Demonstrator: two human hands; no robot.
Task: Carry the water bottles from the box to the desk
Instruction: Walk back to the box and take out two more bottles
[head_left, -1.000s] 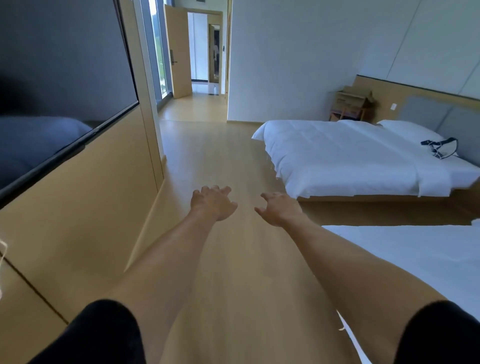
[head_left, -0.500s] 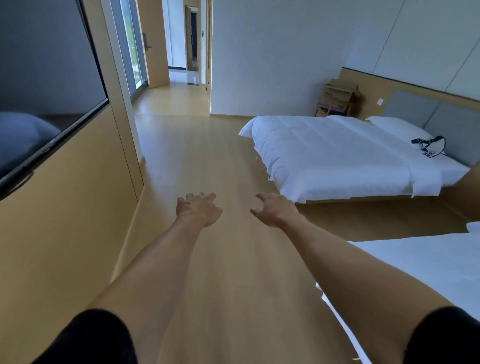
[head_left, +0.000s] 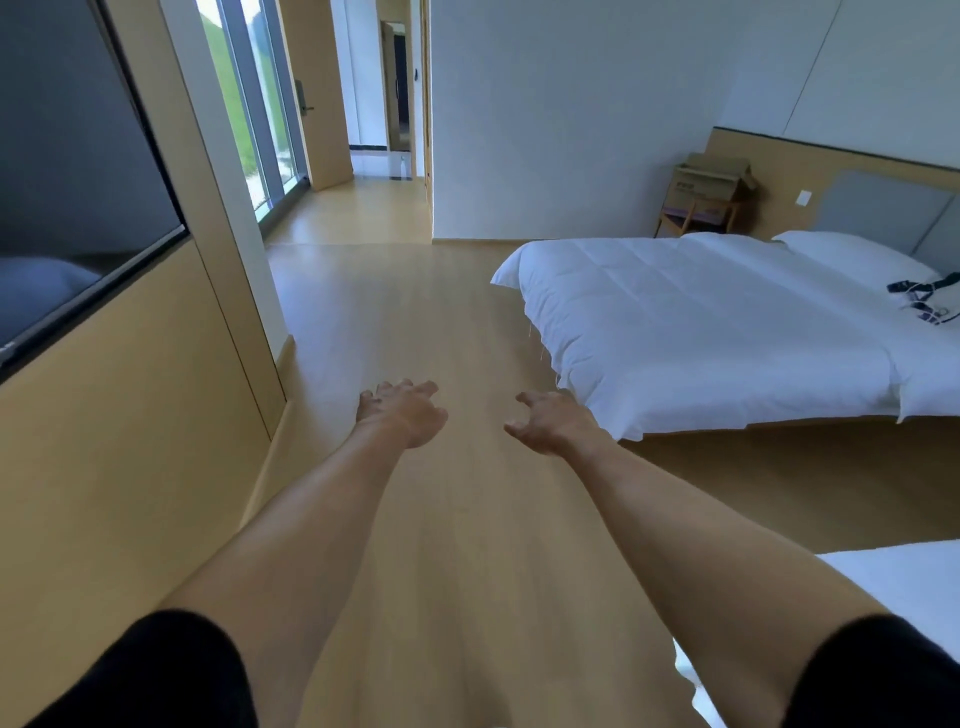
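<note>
So both hands are empty, left hand and right hand held out over the wood floor, each grip loose and wide. No bottles visible; the likely source is the cardboard box on the small stand beyond the bed, so I'd walk round the bed's foot toward it.

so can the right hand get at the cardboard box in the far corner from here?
Probably not from here. The right hand is open and empty over bare floor, while the cardboard box sits on a small stand across the room, past the white bed. The floor route looks clear; walking closer comes first.
</note>
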